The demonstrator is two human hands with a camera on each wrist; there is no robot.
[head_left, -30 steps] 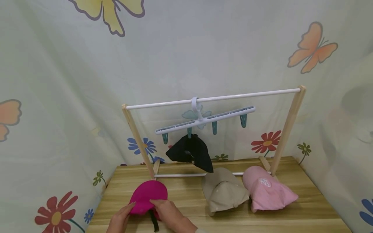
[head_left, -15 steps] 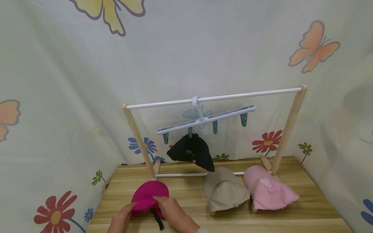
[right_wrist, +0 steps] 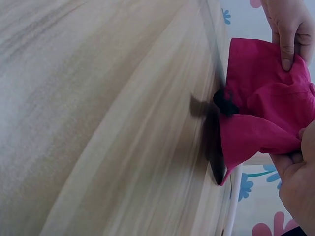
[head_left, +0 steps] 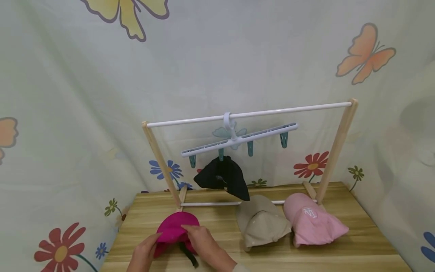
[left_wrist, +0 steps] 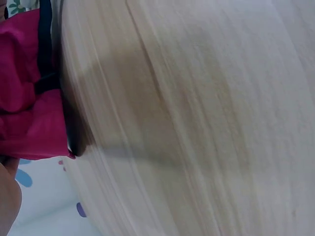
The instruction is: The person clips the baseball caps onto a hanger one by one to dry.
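A magenta cap (head_left: 176, 227) is held between both hands low over the wooden table, at the left in the head view. My left hand (head_left: 143, 252) grips its left side, the thumb lying against the cloth in the right wrist view. My right hand (head_left: 206, 245) pinches the other side of the crown. From the back of the cap (right_wrist: 266, 93) a black strap (head_left: 188, 254) hangs down by the tabletop. In the left wrist view only part of the cap (left_wrist: 34, 123) shows at the left edge.
Behind stands a wooden rack with a white rod (head_left: 289, 110). On it hangs a white clip hanger (head_left: 238, 140), tilted, with a black cap (head_left: 221, 175) under one teal clip. A beige cap (head_left: 263, 224) and a pink cap (head_left: 314, 223) lie side by side on the table (head_left: 306, 260).
Both hands have shifted slightly right with the magenta cap. Its black strap has swung to the right. The rack and the other caps stay in place.
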